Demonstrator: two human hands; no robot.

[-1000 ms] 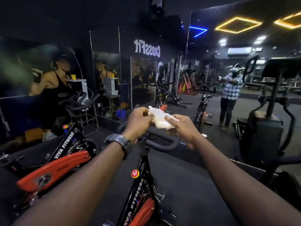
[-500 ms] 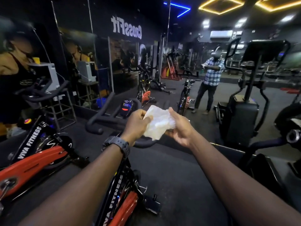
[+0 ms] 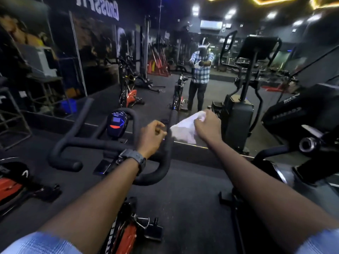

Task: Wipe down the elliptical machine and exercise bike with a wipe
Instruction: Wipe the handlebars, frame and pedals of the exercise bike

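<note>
At the bottom of the view two bare forearms reach out toward twelve o'clock over the exercise bike (image 3: 117, 233), whose red-and-black frame stands directly below. Its black padded handlebar (image 3: 102, 143) loops across the middle, with a small console (image 3: 117, 123) lit blue and red at its centre. The left hand (image 3: 151, 136), a watch (image 3: 133, 159) on its wrist, hovers above the handlebar's right horn with fingers loosely curled; it looks to be holding nothing. At about one o'clock the right hand (image 3: 207, 127) pinches the white wipe (image 3: 184, 130) by its upper edge, so the sheet hangs slack and creased just beside the left hand.

The wipe is light, limp and probably damp: it will likely bunch or slip if held by a corner, so folding it into a pad under flat fingers would suit rubbing. The foam grip should give slightly and drag on the cloth. At three o'clock stands the elliptical machine (image 3: 302, 125), hard and smooth. Farther off, a wall mirror (image 3: 183, 79) reflects the gym.
</note>
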